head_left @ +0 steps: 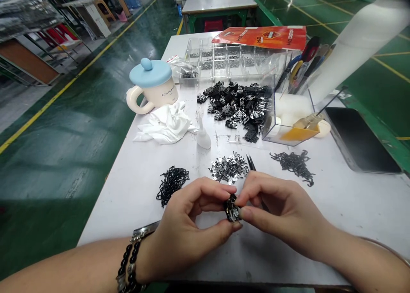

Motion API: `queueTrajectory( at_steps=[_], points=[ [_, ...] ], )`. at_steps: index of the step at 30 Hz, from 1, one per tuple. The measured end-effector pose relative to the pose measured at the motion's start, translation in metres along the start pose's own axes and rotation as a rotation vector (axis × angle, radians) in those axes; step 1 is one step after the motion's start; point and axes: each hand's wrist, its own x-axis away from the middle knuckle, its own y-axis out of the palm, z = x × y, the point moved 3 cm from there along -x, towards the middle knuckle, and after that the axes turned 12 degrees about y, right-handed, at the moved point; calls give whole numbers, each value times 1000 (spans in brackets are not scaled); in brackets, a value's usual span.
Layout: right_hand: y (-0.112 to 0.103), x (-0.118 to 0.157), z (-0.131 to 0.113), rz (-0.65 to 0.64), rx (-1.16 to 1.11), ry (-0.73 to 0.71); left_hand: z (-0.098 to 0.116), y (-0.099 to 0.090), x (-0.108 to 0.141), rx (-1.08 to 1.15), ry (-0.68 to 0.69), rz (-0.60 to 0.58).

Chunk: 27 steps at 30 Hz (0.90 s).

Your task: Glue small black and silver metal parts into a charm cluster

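Note:
A small black-and-metal part [232,209] is pinched between the thumb and fingers of my left hand [188,220], low over the white table. On its right side, the thumb and forefinger of my right hand [282,203] grip the same part. Dark tweezers [251,162] are tucked in my right hand, tips pointing away from me; the rest is mostly hidden. Just beyond my hands lie a heap of small silver metal pieces [229,167], a pile of thin black pieces [173,182] at the left, and dark hooked pieces [294,162] at the right.
Farther back are a pile of black-and-metal parts [237,105], a white dropper bottle [203,137], crumpled tissue [166,124], a lidded mug [156,88] and a compartment tray [213,73]. At right stand a clear tool box [270,135] and a phone [365,139].

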Motion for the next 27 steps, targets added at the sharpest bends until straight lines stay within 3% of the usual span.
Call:
queueTrajectory(
  at_steps=[13, 27],
  points=[
    [0, 1, 4, 4, -26, 8, 0, -2, 0, -70, 18, 12],
    [-2, -4, 5, -56, -122, 119, 0, 0, -4, -18, -85, 49]
  ],
)
